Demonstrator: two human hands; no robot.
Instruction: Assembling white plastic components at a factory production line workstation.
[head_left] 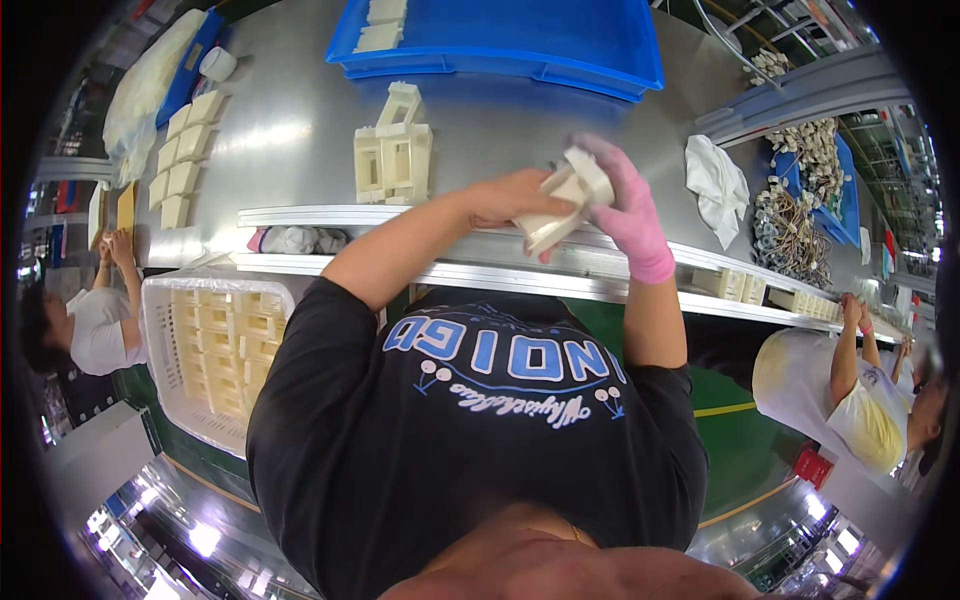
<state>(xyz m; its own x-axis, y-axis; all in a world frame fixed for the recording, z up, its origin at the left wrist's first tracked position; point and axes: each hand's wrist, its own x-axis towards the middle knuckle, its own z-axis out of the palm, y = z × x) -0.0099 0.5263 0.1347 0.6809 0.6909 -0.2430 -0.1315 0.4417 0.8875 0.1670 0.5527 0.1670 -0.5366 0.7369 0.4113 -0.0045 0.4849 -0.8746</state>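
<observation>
Between my two hands, above the near edge of the metal bench, is a cream plastic housing (562, 205), held tilted. My bare left hand (515, 198) grips its left side, fingers closed round it. My right hand (630, 205), in a pink glove, holds it from the right, with the thumb and fingers around its upper end; the fingertips are partly blurred. To the left of my hands, several similar cream housings (393, 160) stand grouped on the bench, one leaning on top at the back.
A blue tray (490, 62) lies at the back. Cream blocks (185, 150) stand in rows on the left, above a white crate (165, 370) of housings. A white cloth (716, 185) and wired parts (795, 220) lie right. Co-workers are at both sides.
</observation>
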